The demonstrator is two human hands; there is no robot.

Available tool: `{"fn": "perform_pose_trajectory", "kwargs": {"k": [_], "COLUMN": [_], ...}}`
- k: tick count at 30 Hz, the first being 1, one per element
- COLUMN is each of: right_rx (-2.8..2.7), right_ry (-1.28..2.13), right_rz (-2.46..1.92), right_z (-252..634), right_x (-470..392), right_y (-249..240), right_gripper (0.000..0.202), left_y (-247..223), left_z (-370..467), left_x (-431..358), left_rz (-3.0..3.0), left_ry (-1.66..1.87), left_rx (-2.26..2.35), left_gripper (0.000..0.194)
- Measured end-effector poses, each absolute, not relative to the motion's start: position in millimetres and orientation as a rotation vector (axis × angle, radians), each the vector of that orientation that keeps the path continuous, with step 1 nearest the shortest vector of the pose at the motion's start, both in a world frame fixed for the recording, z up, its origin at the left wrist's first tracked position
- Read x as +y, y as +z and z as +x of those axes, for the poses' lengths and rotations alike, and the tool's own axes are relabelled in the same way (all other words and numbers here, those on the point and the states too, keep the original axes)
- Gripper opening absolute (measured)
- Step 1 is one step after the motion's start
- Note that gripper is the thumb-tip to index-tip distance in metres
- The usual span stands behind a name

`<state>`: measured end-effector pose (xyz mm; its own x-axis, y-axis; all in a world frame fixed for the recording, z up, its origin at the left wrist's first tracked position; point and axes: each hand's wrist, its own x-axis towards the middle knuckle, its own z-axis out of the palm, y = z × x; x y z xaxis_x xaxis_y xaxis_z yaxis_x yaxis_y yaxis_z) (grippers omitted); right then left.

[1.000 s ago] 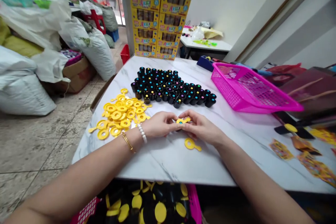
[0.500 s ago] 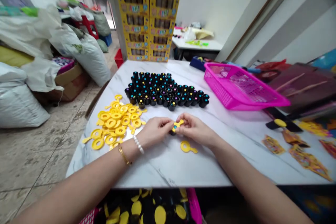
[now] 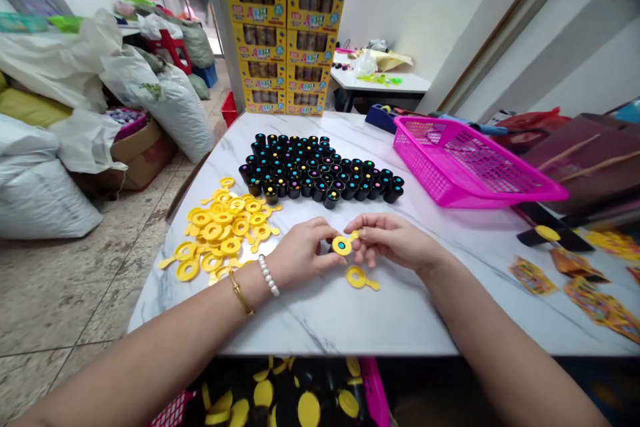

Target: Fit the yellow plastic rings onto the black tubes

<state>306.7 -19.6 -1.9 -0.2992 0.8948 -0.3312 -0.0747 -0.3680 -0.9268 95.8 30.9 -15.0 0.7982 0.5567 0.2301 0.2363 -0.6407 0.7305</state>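
Between the thumb and fingers of my left hand (image 3: 305, 250) is a small black cup, mostly hidden, with a yellow ring-shaped cap with a tab (image 3: 342, 253) over its top. A blue dot shows through the ring's hole. My right hand (image 3: 397, 240) pinches the cap's tab between thumb and forefinger, its other fingers loosely curled. Just below the hands, one loose yellow ring cap (image 3: 371, 285) lies flat on the table. To the left is a heap of similar yellow ring caps (image 3: 213, 232). Beyond the hands stand rows of black cups (image 3: 320, 173) with coloured dots inside.
A pink basket (image 3: 453, 197) stands at the right of the marble-patterned table (image 3: 400, 327). Small printed packets (image 3: 533, 275) lie near the right edge. Stacked yellow boxes (image 3: 260, 53) rise at the back. Below the front edge is a pink basket (image 3: 375, 390) of black pieces with yellow discs.
The yellow ring cap has turned to face me, its hole and the blue dot now plain. My right hand has opened out slightly and drawn right, along the tab.
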Motion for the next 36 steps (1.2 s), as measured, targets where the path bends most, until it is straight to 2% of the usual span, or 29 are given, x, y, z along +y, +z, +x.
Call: {"fn": "perform_pose_trajectory", "kwargs": {"k": [7, 10, 17, 25, 32, 36], "right_rx": [-1.221, -1.306, -1.340, -1.576, -1.422, -1.499], "right_ry": [1.792, 1.705, 1.734, 1.677, 1.404, 1.391], "right_rz": [-1.170, -1.212, -1.327, -1.520, -1.496, -1.566], "right_z": [312, 306, 295, 287, 285, 273], "right_x": [-13, -13, -15, -16, -22, -21], "right_y": [-12, -13, 1, 9, 1, 7], "right_gripper": [0.023, 0.027, 0.040, 0.036, 0.034, 0.029], "left_y": [-13, -13, -14, -16, -20, -22], "left_z": [96, 96, 98, 101, 101, 103], "left_x": [34, 34, 30, 30, 34, 33], "left_rz": [2.253, 2.266, 2.290, 2.402, 2.405, 2.450], "left_ry": [0.447, 0.446, 0.461, 0.429, 0.524, 0.481], "left_rx": [0.522, 0.534, 0.593, 0.649, 0.789, 0.783], "left_gripper": [0.026, 0.027, 0.024, 0.022, 0.032, 0.039]}}
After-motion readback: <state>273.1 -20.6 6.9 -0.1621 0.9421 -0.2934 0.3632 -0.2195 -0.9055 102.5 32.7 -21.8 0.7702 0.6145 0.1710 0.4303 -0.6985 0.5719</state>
